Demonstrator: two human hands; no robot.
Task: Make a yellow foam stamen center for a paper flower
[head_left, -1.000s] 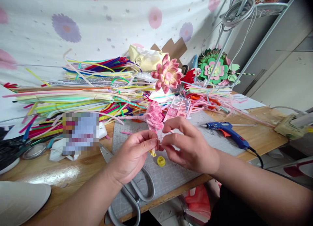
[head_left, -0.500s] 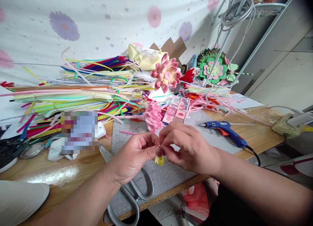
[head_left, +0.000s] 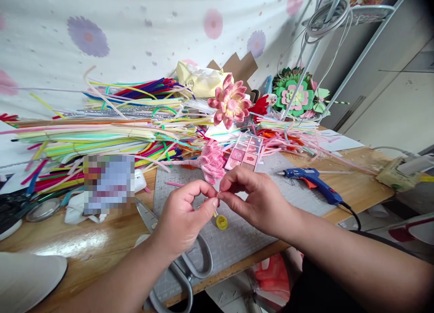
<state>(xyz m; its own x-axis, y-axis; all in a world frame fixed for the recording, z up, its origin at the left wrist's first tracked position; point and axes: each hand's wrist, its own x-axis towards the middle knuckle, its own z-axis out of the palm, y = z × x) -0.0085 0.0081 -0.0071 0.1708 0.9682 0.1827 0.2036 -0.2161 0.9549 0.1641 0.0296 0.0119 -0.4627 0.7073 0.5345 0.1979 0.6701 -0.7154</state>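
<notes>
Above the grey cutting mat (head_left: 237, 240), my left hand (head_left: 190, 211) and my right hand (head_left: 256, 200) meet fingertip to fingertip. Both are closed in a pinch on something tiny and pale that I cannot make out. Just below the fingertips a small round yellow piece (head_left: 221, 222) lies on the mat. A pink fuzzy flower (head_left: 212, 161) lies behind my hands, beside a palette with pink pans (head_left: 244, 152). Large grey-handled scissors (head_left: 203, 259) rest under and beside my left wrist.
A blue glue gun (head_left: 313, 179) lies at the right with its cord over the table edge. Bundles of coloured pipe cleaners (head_left: 101, 132) fill the back left. A pink and yellow flower (head_left: 232, 101) stands behind the palette. A white metal rack (head_left: 312, 60) rises at the back right.
My right hand's fingers have closed further and shifted slightly left, and my left fingertips have drawn up a little. More of the yellow piece now shows below them.
</notes>
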